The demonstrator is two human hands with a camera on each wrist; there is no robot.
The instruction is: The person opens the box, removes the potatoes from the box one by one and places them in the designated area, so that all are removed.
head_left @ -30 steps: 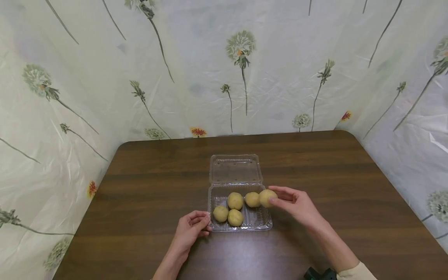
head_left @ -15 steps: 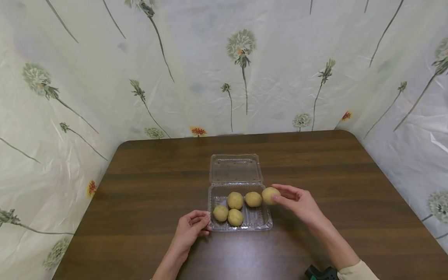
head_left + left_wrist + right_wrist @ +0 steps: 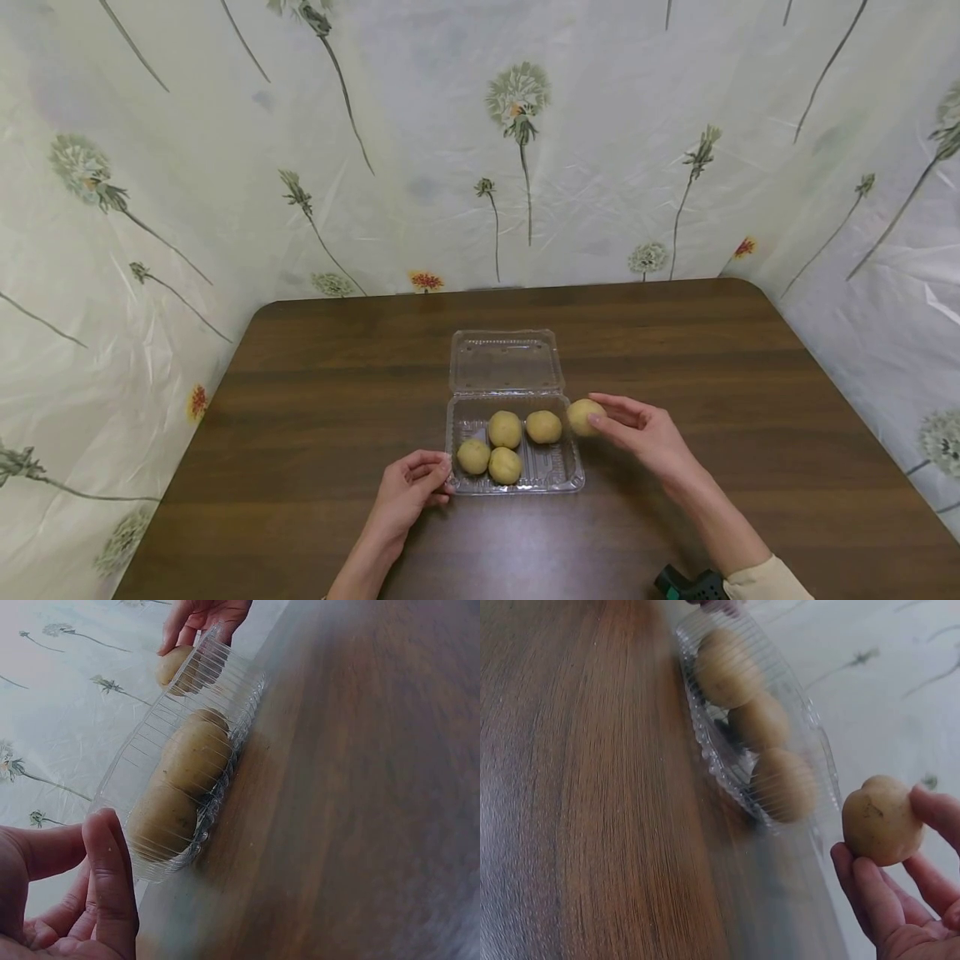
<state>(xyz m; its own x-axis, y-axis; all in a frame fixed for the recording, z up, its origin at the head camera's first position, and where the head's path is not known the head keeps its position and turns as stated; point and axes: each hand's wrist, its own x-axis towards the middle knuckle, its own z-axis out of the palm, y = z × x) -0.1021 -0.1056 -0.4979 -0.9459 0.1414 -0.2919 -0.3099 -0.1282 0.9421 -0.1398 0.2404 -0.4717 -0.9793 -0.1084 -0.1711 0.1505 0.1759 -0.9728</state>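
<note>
A clear plastic clamshell container [image 3: 555,478] sits on the table with its lid [image 3: 506,362] folded back, away from me. Several potatoes [image 3: 505,429] lie in its base, mostly toward the left and middle. My left hand [image 3: 403,492] pinches the rim at the container's left front corner between thumb and fingers. Just past the right wall, my right hand [image 3: 652,442] holds another potato [image 3: 883,821] in its fingertips. That potato is raised above the rim, as the left wrist view shows, and a small dark mark is visible on its skin in the right wrist view.
The brown wooden table [image 3: 337,375] reaches back to a pale floral sheet [image 3: 420,150], which also covers both sides. A dark device [image 3: 692,583] shows at the right wrist, beside a cream sleeve [image 3: 768,581].
My right hand has moved slightly right and away from me with its potato, from over the container's right part to just beyond its right edge. The left hand has stayed on the rim.
</note>
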